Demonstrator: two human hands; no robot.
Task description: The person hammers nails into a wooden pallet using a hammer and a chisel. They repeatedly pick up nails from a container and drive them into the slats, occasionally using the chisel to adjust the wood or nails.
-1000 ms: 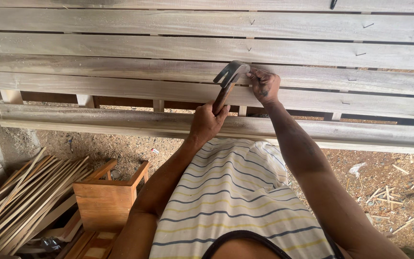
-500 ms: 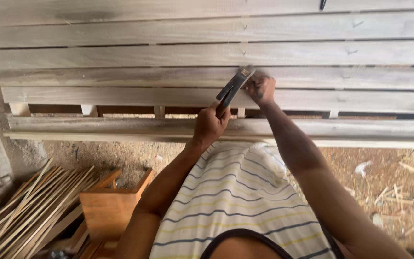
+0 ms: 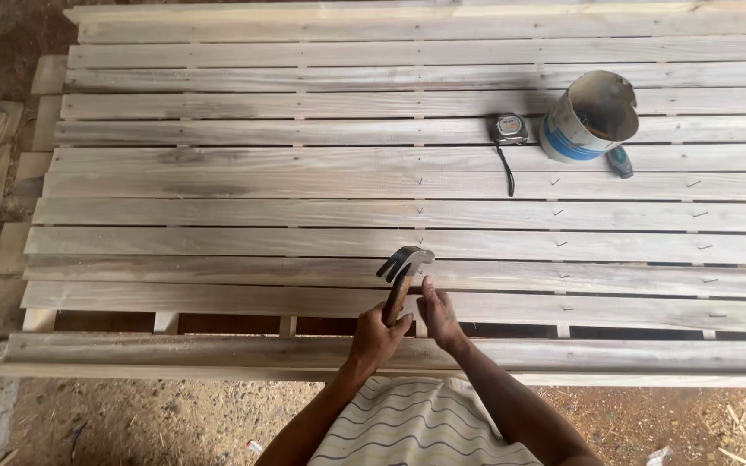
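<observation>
Near edge: a long wooden rail [image 3: 218, 354] runs left to right just ahead of the person's striped shirt [image 3: 416, 427], with dirt ground [image 3: 131, 423] below it.
Left hand: the left hand [image 3: 376, 338] is closed around the lower handle of the claw hammer [image 3: 401, 280], over the near slats.
Right hand: the right hand [image 3: 439, 315] has its fingertips pinched together low beside the hammer handle, as if on a small nail; the nail itself is too small to tell.
Hammer handling: it looks stiff and head-heavy, steel head on a wooden handle; a hold low on the handle, as now, seems the surest place.
Slatted frame: pale wooden slats [image 3: 304, 242] lie side by side with narrow gaps, rigid and rough, dotted with small nails on the right half.
Edges: an open gap with dark space shows between the near rail and the first slat; fingers could catch there.
Open room: the left and middle of the slats lie bare of tools.
Far right: a tape measure [image 3: 508, 129] lies just left of a tipped tin can [image 3: 584, 116], well apart from the hands.
</observation>
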